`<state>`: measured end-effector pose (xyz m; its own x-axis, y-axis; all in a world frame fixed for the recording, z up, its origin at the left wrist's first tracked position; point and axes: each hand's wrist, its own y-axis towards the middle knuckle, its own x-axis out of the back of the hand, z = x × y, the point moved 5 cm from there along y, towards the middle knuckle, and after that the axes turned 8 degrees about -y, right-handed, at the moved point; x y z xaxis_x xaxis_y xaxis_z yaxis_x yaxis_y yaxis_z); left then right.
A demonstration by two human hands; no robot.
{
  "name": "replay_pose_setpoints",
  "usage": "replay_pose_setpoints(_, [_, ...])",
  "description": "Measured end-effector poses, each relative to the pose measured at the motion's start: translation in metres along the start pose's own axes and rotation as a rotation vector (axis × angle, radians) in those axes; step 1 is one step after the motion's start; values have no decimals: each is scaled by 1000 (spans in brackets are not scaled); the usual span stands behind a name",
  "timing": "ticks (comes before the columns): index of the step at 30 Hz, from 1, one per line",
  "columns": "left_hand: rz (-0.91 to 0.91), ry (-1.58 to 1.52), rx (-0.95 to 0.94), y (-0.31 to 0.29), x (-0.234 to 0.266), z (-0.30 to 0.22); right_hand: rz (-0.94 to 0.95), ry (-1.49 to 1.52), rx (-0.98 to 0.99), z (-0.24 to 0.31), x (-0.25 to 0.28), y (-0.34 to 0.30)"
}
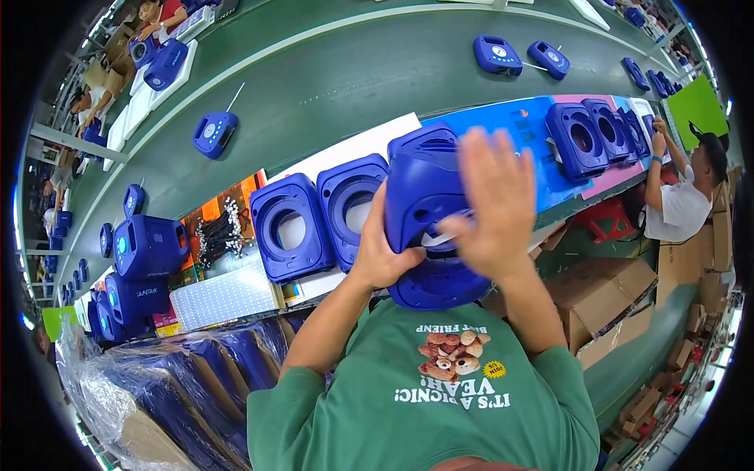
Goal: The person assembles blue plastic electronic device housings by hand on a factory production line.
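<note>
A blue plastic speaker housing (420,169) stands tilted in front of my chest, its round opening partly covered. My left hand (382,250) grips its left side, the thumb near the opening. Across the housing's right side, my right hand (496,200) is raised with its fingers stretched out, slightly smeared by motion. Whether that palm touches the housing I cannot tell. Just left of my left hand, two more speaker housings with large round openings, a nearer one (345,200) and a farther one (288,228), stand on the bench.
Beyond the bench runs a green conveyor (338,86) carrying small blue panels (214,133). Bundled wires (221,235) lie left of the housings, near stacked blue speakers (145,247). Plastic-wrapped housings (181,392) stand at lower left, a cardboard box (601,298) at right. A co-worker (683,188) works farther right.
</note>
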<state>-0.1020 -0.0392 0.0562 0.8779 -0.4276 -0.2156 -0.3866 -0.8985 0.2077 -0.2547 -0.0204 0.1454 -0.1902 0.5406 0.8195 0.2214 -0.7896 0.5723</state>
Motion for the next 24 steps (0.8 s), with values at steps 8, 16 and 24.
replay_pose_setpoints(8, [-78,-454,187,1,10,38,191,1238,-627,-67,-53,-91])
replay_pose_setpoints(16, [-90,-689,298,0,5,66,214,1360,-618,-48,-28,-86])
replay_pose_setpoints(24, [-13,-869,290,2,2,74,203,1257,-591,-28,-10,-73])
